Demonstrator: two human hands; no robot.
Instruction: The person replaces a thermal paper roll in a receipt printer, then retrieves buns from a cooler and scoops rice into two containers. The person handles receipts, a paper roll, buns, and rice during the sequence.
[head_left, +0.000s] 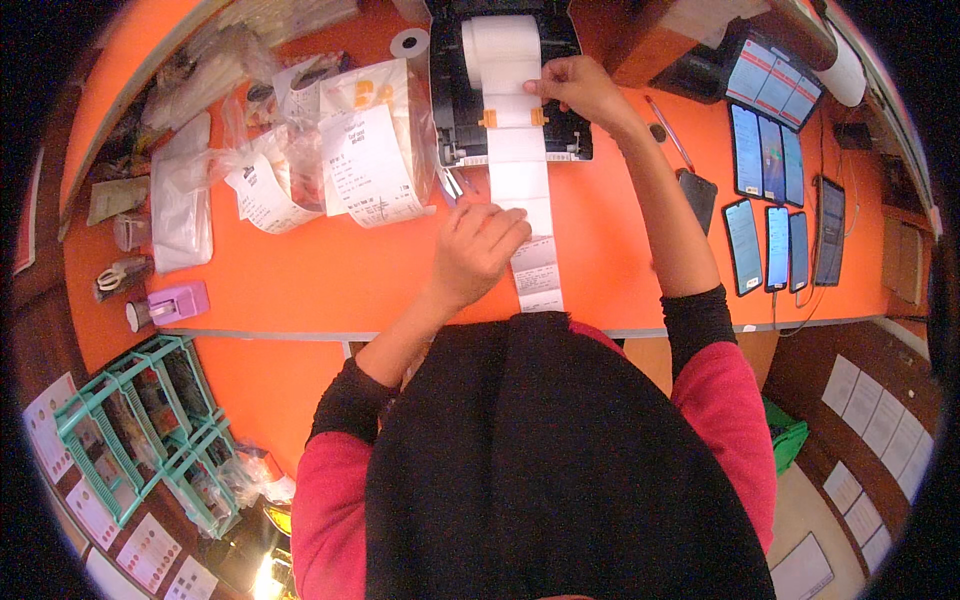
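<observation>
An opened black label printer (457, 97) stands at the back of the orange table. A roll of white labels (504, 45) lies in it, and its strip (517, 180) runs out between two orange guides towards my body; the near labels bear print. At the right edge of the strip, by the roll, my right hand (581, 86) has thumb and finger pressed together; whether the strip is pinched is not clear. My left hand (484, 244) is bent at the strip's left edge, fingertips against it, its grip partly hidden.
Plastic bags with printed receipts (367, 161) lie left of the printer. Several phones (778, 247) and a tablet (829, 229) are at the right. A lilac tape dispenser (178, 301) and scissors (112, 279) lie far left, above a green rack (150, 427).
</observation>
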